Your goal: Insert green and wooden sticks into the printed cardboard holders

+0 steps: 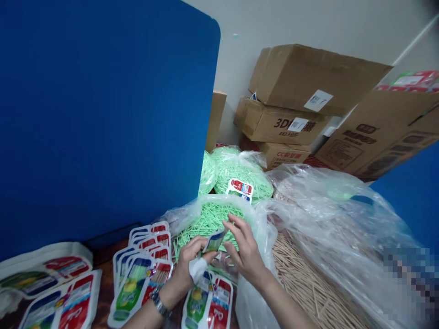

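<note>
My left hand (pixel 192 262), with a metal watch on the wrist, is closed around a bottle-print packet (pixel 215 241), held tilted in front of me. The white part of the packet shows below my fingers. Close to the packet's upper edge is my right hand (pixel 244 246), its fingers apart; whether a fingertip touches the edge I cannot tell. Behind both hands lies an opened clear bag of thin green sticks (pixel 206 219). Another printed packet (pixel 219 306), with red cola and green bottle pictures, rests below my hands.
Fanned packets (pixel 137 283) lie to the left, beside larger stacks (pixel 65 301). A plastic bag of brown sticks (pixel 312 283) spreads on the right. Sealed bags of green sticks (pixel 240 164) stand behind. Cardboard boxes (pixel 308 77) are piled against the wall; a blue panel (pixel 103 114) rises at left.
</note>
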The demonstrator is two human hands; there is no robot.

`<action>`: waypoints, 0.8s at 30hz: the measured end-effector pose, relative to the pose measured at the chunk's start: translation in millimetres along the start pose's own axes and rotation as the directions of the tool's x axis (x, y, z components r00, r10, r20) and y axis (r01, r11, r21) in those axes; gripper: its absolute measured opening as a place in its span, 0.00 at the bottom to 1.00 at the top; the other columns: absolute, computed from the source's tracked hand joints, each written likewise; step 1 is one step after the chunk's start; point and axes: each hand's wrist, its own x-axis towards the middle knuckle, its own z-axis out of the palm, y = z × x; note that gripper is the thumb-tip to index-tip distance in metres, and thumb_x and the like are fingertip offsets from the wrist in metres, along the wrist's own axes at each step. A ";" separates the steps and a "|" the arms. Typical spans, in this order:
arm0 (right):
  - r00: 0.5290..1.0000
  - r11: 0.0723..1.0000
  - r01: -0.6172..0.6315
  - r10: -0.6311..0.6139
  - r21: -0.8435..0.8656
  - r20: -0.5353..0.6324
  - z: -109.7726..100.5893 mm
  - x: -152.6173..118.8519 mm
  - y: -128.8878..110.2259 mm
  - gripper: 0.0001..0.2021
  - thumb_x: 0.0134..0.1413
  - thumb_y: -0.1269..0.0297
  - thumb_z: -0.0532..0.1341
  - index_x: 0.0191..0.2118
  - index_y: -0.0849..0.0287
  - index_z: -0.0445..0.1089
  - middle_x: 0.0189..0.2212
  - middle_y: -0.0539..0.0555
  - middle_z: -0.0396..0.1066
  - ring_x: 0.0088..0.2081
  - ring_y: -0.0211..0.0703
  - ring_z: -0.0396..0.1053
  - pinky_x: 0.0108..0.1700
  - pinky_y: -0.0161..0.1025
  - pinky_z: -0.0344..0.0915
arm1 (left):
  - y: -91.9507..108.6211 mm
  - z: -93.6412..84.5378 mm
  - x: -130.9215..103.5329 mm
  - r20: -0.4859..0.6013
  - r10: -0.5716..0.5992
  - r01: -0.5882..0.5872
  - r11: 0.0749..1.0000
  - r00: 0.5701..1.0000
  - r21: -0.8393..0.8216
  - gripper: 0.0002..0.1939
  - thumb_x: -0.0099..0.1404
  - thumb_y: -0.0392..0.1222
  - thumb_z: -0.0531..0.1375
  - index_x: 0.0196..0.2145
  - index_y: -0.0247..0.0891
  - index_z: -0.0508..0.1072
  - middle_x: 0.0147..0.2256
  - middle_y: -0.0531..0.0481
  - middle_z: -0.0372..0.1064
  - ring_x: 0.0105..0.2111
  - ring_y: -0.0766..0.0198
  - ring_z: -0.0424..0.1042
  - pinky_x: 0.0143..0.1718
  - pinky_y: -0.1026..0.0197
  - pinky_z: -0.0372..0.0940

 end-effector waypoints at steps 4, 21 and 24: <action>0.998 0.998 -0.046 0.047 0.041 -0.045 -5.7 3.9 8.6 0.24 0.63 0.60 0.54 0.63 0.55 0.54 0.59 0.63 0.56 0.61 0.55 0.55 0.59 0.57 0.57 | 9.0 -5.8 0.5 0.046 -0.072 0.077 0.989 0.996 -0.124 0.05 0.65 0.38 0.59 0.31 0.37 0.73 0.35 0.48 0.70 0.36 0.59 0.68 0.40 0.60 0.64; 0.805 0.635 -0.577 0.549 0.514 0.225 15.2 -11.3 -1.1 0.13 0.60 0.52 0.56 0.38 0.58 0.66 0.24 0.48 0.65 0.26 0.37 0.64 0.30 0.34 0.62 | -17.5 1.6 -3.0 -0.037 -0.314 0.263 0.848 0.949 -0.461 0.13 0.53 0.36 0.68 0.34 0.36 0.67 0.30 0.53 0.68 0.30 0.66 0.68 0.31 0.65 0.64; 0.807 0.632 -0.574 0.543 0.520 0.231 18.9 -16.3 -3.9 0.14 0.61 0.52 0.55 0.39 0.58 0.66 0.26 0.49 0.66 0.28 0.38 0.65 0.31 0.35 0.63 | -16.5 -0.7 -7.3 -0.024 -0.348 0.308 0.858 0.937 -0.410 0.14 0.56 0.39 0.67 0.25 0.37 0.63 0.23 0.58 0.62 0.23 0.69 0.63 0.24 0.68 0.60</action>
